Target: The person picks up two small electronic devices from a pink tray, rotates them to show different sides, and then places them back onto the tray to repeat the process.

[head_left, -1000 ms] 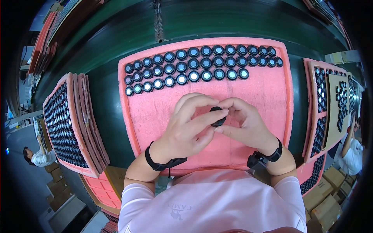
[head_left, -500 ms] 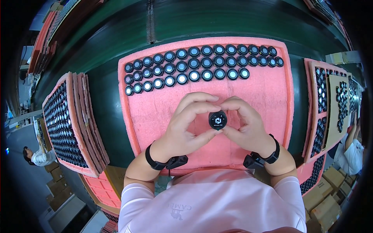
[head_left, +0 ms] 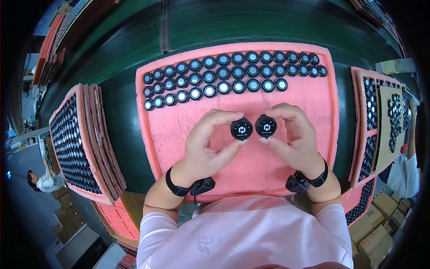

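My left hand (head_left: 207, 145) pinches a small round black cap (head_left: 241, 128) between thumb and fingers, its white-marked face turned up. My right hand (head_left: 293, 136) holds a second round black cap (head_left: 265, 126) the same way, right beside the first one. Both hands hover over the bare lower part of a pink foam tray (head_left: 179, 125). Along the tray's far side lie three rows of black round caps with pale shiny centres (head_left: 224, 74). Each wrist wears a black strap.
Stacked pink foam trays filled with black caps (head_left: 74, 143) stand at the left, and more such trays (head_left: 380, 116) at the right. A dark green conveyor belt (head_left: 251, 22) runs under the tray. Another person (head_left: 405, 168) is at the right edge, one more at lower left.
My hands were closed together over one dark piece; they have now drawn apart, each holding its own black cap face up.
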A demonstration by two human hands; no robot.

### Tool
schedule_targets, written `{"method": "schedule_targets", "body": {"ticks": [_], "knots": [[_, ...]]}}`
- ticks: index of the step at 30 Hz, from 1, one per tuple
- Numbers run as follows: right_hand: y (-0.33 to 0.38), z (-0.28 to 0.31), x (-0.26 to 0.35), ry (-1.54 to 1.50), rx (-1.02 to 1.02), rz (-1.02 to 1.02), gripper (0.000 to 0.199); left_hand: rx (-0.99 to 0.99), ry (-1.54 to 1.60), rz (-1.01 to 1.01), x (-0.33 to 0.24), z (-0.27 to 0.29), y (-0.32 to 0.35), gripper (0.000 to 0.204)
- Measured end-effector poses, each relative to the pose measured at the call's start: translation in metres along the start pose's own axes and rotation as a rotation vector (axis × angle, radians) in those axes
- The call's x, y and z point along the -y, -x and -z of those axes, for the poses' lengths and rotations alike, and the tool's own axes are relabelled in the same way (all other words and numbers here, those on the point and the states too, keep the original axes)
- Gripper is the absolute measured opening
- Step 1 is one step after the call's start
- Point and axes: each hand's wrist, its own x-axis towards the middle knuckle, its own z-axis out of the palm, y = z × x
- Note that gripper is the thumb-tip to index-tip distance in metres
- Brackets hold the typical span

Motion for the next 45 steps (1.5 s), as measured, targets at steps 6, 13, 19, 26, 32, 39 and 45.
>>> {"method": "schedule_targets", "body": {"ticks": [6, 13, 19, 26, 32, 39, 45], "knots": [[0.000, 0.000, 0.002, 0.002, 0.020, -0.006, 0.050, 0.003, 0.006, 0.006, 0.000, -0.001, 0.001, 0.051], [-0.003, -0.002, 0.002, 0.017, -0.044, 0.057, 0.044, -0.003, -0.002, 0.004, -0.004, -0.001, -0.001, 0.051], [-0.001, -0.003, 0.004, -0.068, 0.013, -0.038, 0.041, -0.038, -0.031, 0.042, -0.006, -0.002, -0.001, 0.045], [-0.004, -0.004, -0.001, -0.081, 0.027, 0.036, 0.028, 0.038, -0.091, -0.037, -0.002, 0.003, -0.003, 0.036], [-0.002, -0.009, -0.006, -0.086, -0.038, 0.050, 0.024, 0.005, 0.083, 0.017, 0.002, -0.003, -0.003, 0.031], [-0.004, -0.009, 0.007, 0.056, -0.047, 0.073, 0.028, 0.001, 0.284, 0.105, -0.003, -0.005, -0.001, 0.031], [-0.004, -0.006, 0.009, 0.100, -0.007, 0.105, 0.030, -0.003, 0.150, 0.081, -0.008, -0.006, 0.002, 0.026]]}}
